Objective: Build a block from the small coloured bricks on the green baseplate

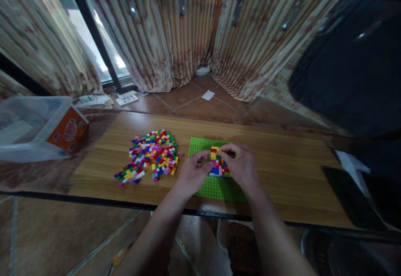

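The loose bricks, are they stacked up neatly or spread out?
Spread out: the loose bricks lie scattered in a flat heap on the wooden table.

baseplate: on the table, near its front edge
brick block: on the baseplate, between both hands
loose bricks: left of the baseplate
plastic box: far left
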Available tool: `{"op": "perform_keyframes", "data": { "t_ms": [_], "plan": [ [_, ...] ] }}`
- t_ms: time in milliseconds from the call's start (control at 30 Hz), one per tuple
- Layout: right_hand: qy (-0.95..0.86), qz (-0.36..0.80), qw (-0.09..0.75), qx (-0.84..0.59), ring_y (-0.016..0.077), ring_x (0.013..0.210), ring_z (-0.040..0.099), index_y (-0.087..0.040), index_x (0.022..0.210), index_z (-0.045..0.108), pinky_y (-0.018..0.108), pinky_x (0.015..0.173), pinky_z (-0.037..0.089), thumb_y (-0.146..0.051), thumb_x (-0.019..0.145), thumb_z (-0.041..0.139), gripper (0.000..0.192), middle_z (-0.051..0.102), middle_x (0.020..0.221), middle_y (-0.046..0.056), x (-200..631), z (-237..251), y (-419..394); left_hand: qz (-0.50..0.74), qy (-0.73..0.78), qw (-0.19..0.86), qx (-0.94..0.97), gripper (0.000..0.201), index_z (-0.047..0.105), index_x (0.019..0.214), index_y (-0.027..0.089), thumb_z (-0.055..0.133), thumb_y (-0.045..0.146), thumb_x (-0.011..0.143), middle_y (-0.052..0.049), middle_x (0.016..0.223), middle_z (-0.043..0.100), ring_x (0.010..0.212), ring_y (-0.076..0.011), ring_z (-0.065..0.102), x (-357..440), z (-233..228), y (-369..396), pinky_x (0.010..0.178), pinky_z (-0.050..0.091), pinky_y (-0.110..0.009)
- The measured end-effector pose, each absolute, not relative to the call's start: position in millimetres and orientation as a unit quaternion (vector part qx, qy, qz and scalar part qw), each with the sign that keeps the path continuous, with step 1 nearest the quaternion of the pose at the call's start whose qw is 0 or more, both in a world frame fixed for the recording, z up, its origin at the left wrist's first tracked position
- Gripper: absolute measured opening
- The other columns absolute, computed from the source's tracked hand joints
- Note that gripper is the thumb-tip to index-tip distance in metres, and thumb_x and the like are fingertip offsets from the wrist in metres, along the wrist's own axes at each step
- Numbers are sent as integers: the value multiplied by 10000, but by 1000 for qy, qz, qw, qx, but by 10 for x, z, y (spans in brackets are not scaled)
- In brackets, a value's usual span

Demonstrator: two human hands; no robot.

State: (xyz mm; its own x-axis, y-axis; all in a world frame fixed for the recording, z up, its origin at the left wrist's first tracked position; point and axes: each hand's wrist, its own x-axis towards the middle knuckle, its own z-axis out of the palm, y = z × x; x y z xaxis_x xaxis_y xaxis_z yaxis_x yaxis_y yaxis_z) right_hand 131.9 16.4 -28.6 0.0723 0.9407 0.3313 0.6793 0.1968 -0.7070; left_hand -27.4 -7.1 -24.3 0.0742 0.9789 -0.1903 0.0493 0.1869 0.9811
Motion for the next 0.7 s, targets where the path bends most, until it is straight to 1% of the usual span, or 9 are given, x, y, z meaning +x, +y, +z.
{"op": "perform_keyframes", "data": {
  "t_ms": [133, 233, 333, 433, 500, 600, 700],
  "plan": [
    [-653, 177, 404, -615, 226, 806, 628, -234, 788, 732, 394, 783, 480, -338, 798, 651, 131, 721, 789, 42, 1317, -286, 151, 418, 522, 567, 481, 270, 713, 1017, 155, 652, 203, 758, -42, 963, 695, 825, -160, 607, -265, -252, -59, 790, 467, -280],
    [-642, 187, 416, -616, 227, 837, 641, -222, 823, 733, 391, 814, 482, -357, 802, 646, 163, 736, 831, 49, 1355, -275, 147, 415, 521, 579, 470, 268, 719, 1014, 167, 648, 199, 758, -30, 927, 704, 772, -150, 604, -258, -252, -60, 753, 469, -268],
    [-622, 185, 432, -627, 236, 870, 649, -213, 841, 730, 405, 852, 475, -392, 849, 585, 230, 744, 873, 61, 1387, -271, 158, 419, 515, 588, 462, 256, 727, 1000, 178, 647, 193, 757, -22, 904, 706, 731, -140, 598, -255, -242, -66, 725, 469, -257],
    [-621, 167, 427, -636, 255, 901, 645, -196, 864, 729, 424, 863, 469, -428, 883, 529, 307, 738, 905, 89, 1380, -292, 185, 422, 508, 596, 458, 271, 725, 1023, 170, 643, 195, 766, -32, 921, 702, 733, -141, 603, -257, -235, -71, 740, 476, -266],
    [-634, 157, 411, -635, 263, 919, 639, -191, 881, 732, 434, 871, 464, -441, 892, 512, 333, 733, 930, 106, 1359, -324, 206, 424, 512, 587, 462, 306, 721, 1058, 164, 645, 181, 762, -41, 950, 698, 747, -143, 606, -261, -239, -75, 763, 481, -273],
    [-653, 151, 387, -633, 261, 908, 633, -192, 885, 735, 441, 874, 460, -448, 899, 494, 352, 731, 931, 115, 1332, -377, 231, 424, 537, 562, 465, 408, 700, 1142, 164, 665, 158, 735, -69, 1049, 693, 793, -161, 612, -263, -265, -80, 796, 490, -297],
    [-661, 152, 370, -635, 251, 880, 634, -193, 879, 737, 428, 859, 463, -447, 900, 487, 357, 734, 918, 111, 1319, -406, 243, 443, 512, 579, 455, 446, 692, 1173, 176, 671, 149, 729, -91, 1138, 684, 870, -195, 621, -250, -303, -82, 852, 500, -343]
  ]
}}
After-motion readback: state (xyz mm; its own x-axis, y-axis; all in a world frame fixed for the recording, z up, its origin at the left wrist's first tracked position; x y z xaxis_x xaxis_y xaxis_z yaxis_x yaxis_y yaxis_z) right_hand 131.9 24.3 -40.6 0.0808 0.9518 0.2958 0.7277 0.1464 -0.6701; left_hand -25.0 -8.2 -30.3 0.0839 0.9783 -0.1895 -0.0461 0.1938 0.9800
